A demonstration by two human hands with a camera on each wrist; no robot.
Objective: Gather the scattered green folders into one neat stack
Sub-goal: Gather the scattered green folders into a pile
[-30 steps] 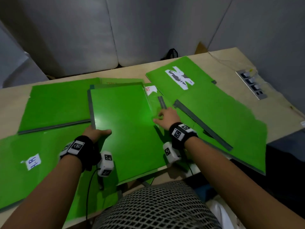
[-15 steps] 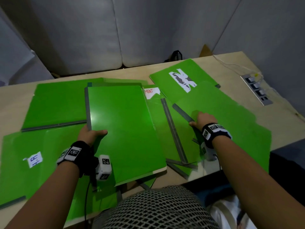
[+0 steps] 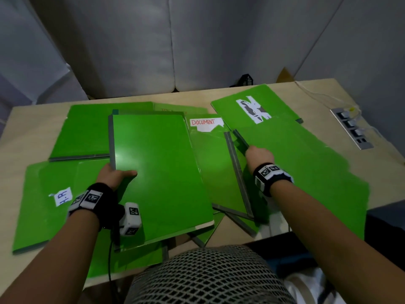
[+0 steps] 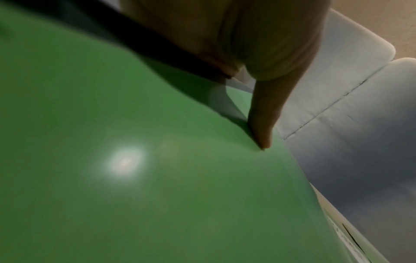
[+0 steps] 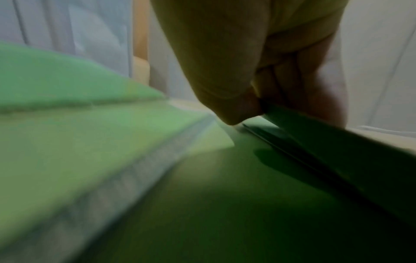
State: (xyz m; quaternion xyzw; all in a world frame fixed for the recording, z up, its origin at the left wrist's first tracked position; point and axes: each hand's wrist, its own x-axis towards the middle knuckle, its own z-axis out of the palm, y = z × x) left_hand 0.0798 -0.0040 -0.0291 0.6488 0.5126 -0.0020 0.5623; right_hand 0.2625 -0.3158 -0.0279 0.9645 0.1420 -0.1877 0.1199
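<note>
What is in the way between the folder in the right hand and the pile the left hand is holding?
Only the folder with the DOCUMENT label, lying flat between them. The right hand grips the right folder by its spine, so it could pass over to the middle stack in the left hand.

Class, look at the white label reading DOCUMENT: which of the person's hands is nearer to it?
Right. The right hand grips a folder edge just below and to the right of the DOCUMENT label; the left hand holds the middle folder farther off, down-left.
</note>
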